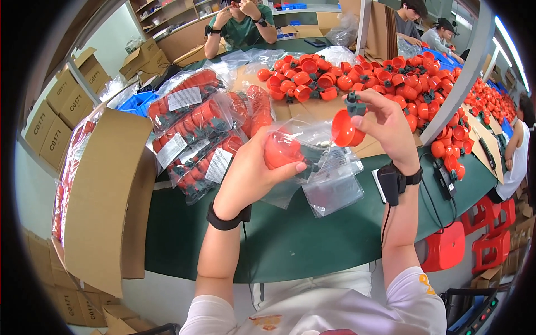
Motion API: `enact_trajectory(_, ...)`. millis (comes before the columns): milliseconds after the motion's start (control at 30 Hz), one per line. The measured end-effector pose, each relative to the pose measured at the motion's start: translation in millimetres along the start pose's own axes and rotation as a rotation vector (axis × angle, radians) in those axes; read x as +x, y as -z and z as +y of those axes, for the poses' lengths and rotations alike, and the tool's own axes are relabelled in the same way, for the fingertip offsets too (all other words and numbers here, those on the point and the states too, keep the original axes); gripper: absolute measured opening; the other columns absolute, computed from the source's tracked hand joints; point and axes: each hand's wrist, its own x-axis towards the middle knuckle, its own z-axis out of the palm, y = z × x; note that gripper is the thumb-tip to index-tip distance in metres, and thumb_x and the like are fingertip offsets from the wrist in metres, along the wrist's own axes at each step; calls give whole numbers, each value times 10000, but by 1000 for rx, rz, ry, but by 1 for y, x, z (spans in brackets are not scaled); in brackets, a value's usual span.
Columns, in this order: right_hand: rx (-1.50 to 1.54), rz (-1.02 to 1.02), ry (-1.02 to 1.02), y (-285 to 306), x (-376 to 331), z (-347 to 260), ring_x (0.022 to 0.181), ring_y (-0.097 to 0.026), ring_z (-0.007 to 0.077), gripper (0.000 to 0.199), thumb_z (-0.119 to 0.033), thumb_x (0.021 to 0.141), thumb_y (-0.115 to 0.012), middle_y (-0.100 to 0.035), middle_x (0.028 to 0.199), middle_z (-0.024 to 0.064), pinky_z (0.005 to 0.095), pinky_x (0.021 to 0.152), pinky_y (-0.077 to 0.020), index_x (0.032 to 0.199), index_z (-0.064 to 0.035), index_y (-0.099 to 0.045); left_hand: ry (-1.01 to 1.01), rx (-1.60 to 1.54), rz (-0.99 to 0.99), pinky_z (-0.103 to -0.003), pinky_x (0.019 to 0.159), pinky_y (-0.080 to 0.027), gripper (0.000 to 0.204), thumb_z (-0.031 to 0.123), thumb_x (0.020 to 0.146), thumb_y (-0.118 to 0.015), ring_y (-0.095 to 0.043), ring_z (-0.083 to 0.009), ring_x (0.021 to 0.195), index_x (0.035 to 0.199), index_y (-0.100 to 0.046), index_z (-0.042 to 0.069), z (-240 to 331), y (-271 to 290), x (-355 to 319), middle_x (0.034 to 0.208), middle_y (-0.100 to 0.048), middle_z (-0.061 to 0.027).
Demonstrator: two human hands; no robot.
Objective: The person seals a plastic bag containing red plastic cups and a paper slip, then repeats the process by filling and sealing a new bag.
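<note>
My left hand (254, 173) is wrapped round a clear plastic bag (301, 134) with red cups and dark green fittings inside. Pinched in my right hand (388, 125) is a red plastic cup (347, 129), held by its dark green fitting. This cup is beside the bag's right side, its hollow facing down and left. Flat clear bags (334, 192) lie on the green table (307, 245) below the two hands. Left of my left hand, several filled bags of red cups (195, 120) with white labels are piled up.
A big heap of loose red cups (407, 84) covers the far right of the table, around a grey post (455, 92). An open cardboard carton (106, 195) stands at the left edge. Across the table is a person in a green shirt (241, 28). Red stools (446, 245) stand at right.
</note>
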Motion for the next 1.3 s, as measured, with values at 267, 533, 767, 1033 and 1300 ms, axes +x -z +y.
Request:
enact_trajectory(267,171,167,251,-18,-8,-26,903,-560,98,946,-130,820,-822,-625,1013,11,253,804,-423,1600,-108,-287,20,-35,-154,-384,920,-533,703,299,764,-893,-680,-323,1052,1298,-558,-12,-6,0,-1,1149,-671,-188)
enact_trajectory(533,133,-64,202,-24,-10,-25,914,-593,102,1108,-14,806,-786,-622,1003,30,273,844,-488,1647,-163,-79,24,-48,-190,-353,941,-513,720,286,736,-921,-670,-249,1053,1292,-568,-4,1,-4,0,1150,-675,-129)
enact_trajectory(767,1,-138,66,-25,-13,-27,887,-564,72,484,-89,826,-798,-620,1028,-17,243,819,-489,1261,-69,-587,-17,-78,-169,-353,953,-509,733,290,733,-923,-672,-251,1067,1299,-562,-4,0,-8,-2,1160,-674,-137)
enact_trajectory(1033,-300,-199,111,-4,-14,-31,819,-572,119,261,-185,784,-834,-673,911,-2,273,739,-463,961,-46,-702,23,-135,-133,-333,953,-505,707,275,764,-905,-653,-183,1060,1314,-554,3,2,-5,-2,1153,-690,-111)
enact_trajectory(1300,-367,-257,127,-10,-9,-23,856,-534,137,270,-179,724,-866,-722,926,-1,289,735,-398,911,-60,-713,19,-191,-159,-380,934,-537,722,315,796,-877,-692,-288,1066,1325,-530,-32,-2,-24,-2,1152,-686,-190)
